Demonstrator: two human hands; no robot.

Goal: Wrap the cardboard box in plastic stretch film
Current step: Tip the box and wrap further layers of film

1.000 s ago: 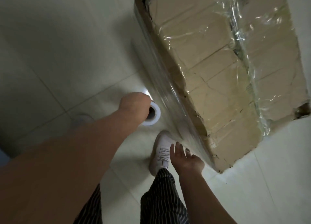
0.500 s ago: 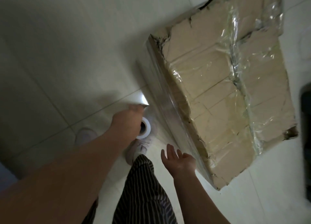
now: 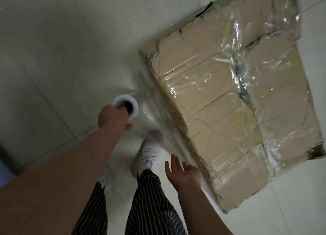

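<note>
White film roll point(image 3: 122, 98), crinkle-wrapped cardboard box point(image 3: 211, 125)

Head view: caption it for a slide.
The left hand holds the film roll, film stretched to the cardboard box; right hand open beside it.

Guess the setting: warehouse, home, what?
Likely a plain indoor room, home or stockroom; can't tell which. Pale tiled floor, worn cardboard box set directly on it, film roll in the left hand.
</note>
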